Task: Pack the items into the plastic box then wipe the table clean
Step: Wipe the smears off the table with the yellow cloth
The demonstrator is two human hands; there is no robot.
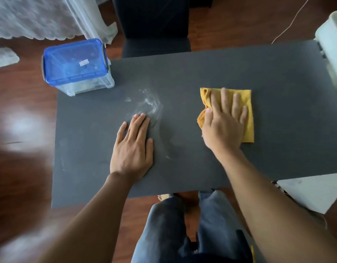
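Note:
A clear plastic box (78, 69) with a blue lid stands closed at the far left corner of the dark grey table (277, 92). My right hand (224, 122) presses flat on a folded yellow cloth (247, 118) right of the table's middle, fingers spread over it. My left hand (133, 147) lies flat on the bare tabletop, palm down, holding nothing. Whitish smears (148, 105) mark the surface just beyond its fingertips.
A dark chair (156, 35) stands at the table's far side. White furniture (332, 46) sits past the right edge, with a white board (313, 190) at the near right corner. A lace curtain (50, 16) hangs at the back left. My legs show under the near edge.

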